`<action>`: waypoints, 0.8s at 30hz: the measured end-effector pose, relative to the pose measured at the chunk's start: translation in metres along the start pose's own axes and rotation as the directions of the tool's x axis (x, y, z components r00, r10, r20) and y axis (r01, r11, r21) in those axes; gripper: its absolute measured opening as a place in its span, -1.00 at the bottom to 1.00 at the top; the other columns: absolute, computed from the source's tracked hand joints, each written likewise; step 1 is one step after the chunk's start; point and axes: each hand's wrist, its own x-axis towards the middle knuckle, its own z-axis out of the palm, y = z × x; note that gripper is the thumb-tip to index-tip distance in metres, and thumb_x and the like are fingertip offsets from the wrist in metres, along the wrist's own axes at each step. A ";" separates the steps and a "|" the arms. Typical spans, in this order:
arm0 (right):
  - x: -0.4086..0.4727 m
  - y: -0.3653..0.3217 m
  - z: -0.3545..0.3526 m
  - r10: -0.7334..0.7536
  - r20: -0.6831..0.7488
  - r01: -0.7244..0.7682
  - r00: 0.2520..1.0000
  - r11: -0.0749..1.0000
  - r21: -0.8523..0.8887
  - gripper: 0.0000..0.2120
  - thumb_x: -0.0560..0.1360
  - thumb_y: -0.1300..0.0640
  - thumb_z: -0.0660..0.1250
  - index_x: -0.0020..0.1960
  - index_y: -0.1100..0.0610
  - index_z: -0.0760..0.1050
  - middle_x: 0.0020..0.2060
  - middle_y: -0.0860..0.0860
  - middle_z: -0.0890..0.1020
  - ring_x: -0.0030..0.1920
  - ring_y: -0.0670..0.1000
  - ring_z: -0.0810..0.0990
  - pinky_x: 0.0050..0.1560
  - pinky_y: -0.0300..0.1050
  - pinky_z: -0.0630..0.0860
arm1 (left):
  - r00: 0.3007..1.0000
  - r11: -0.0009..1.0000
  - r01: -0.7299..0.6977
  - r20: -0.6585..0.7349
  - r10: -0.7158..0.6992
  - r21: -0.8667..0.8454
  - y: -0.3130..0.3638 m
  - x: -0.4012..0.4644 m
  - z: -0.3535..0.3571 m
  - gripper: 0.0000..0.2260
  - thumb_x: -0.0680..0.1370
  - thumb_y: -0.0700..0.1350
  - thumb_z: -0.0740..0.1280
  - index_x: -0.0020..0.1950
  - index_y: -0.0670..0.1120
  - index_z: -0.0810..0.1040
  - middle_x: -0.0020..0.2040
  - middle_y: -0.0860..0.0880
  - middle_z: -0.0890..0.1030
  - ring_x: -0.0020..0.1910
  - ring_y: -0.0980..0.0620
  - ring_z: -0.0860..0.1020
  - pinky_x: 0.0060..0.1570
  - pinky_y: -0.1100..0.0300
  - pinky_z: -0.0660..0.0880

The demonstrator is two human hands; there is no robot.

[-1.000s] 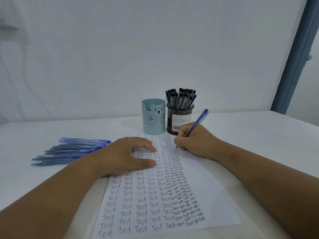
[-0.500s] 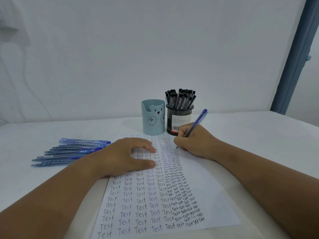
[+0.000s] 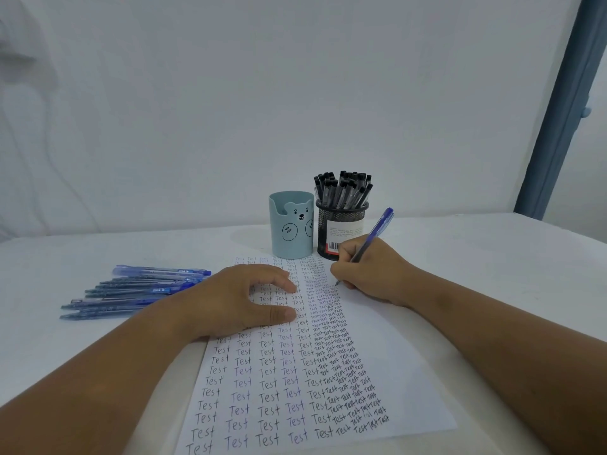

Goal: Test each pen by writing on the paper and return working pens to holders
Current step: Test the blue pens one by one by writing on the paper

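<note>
A white paper covered with rows of the word "Test" lies on the table in front of me. My right hand grips a blue pen, its tip on the paper's upper right part. My left hand rests on the paper's upper left, palm down, fingers loosely curved. Several blue pens lie in a pile to the left. Behind the paper stand a light blue bear holder and a black mesh holder full of black pens.
The white table runs back to a pale wall. A blue-grey post stands at the far right edge.
The pen tip has shifted very slightly on the paper as my right hand writes. My left hand has stayed in place.
</note>
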 end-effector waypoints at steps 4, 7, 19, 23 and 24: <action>-0.001 0.000 0.000 0.022 -0.016 -0.020 1.000 0.994 0.107 -0.74 0.43 0.25 0.37 -0.40 0.11 0.41 -0.49 0.07 0.54 -0.47 -0.06 0.44 -0.35 -0.19 0.42 | 1.000 1.000 -0.001 0.000 0.001 0.006 0.000 0.000 0.000 -0.61 0.33 0.28 0.50 0.14 0.33 0.61 0.35 0.42 0.42 0.38 0.33 0.33 0.36 0.30 0.20; -0.001 -0.002 -0.001 0.063 -0.016 -0.054 0.998 0.939 0.339 -0.71 0.50 0.26 0.29 -0.39 0.16 0.43 -0.47 0.16 0.49 -0.53 -0.03 0.36 -0.49 -0.27 0.29 | 1.000 1.000 -0.003 0.000 0.003 0.010 -0.001 0.000 -0.001 -0.60 0.32 0.30 0.49 0.14 0.36 0.61 0.35 0.43 0.42 0.39 0.34 0.33 0.37 0.30 0.19; -0.004 -0.013 -0.001 -0.039 -0.256 0.149 0.966 0.893 0.424 -0.76 0.68 -0.01 0.20 0.14 0.16 0.30 -0.48 0.14 0.38 -0.55 0.04 0.32 -0.56 -0.21 0.29 | 1.000 1.000 0.005 0.007 -0.005 0.013 0.001 -0.001 -0.001 -0.60 0.32 0.30 0.49 0.15 0.36 0.60 0.38 0.42 0.40 0.39 0.32 0.33 0.40 0.28 0.20; -0.006 -0.011 0.000 -0.184 -0.290 0.262 0.939 0.929 0.260 -0.82 0.68 0.01 0.17 0.13 0.11 0.43 -0.51 0.05 0.44 -0.53 0.01 0.38 -0.50 -0.13 0.38 | 1.000 1.000 0.005 0.007 -0.005 -0.006 0.000 -0.001 -0.001 -0.59 0.31 0.29 0.49 0.14 0.35 0.61 0.37 0.43 0.41 0.40 0.31 0.33 0.41 0.27 0.20; -0.006 -0.011 0.000 -0.234 -0.302 0.301 0.924 0.933 0.198 -0.79 0.68 0.02 0.18 0.10 0.15 0.48 -0.48 0.02 0.47 -0.49 -0.02 0.41 -0.45 -0.12 0.40 | 1.000 1.000 0.005 0.007 -0.005 -0.008 0.000 -0.001 -0.001 -0.59 0.31 0.30 0.49 0.14 0.36 0.61 0.37 0.43 0.41 0.40 0.31 0.33 0.42 0.26 0.21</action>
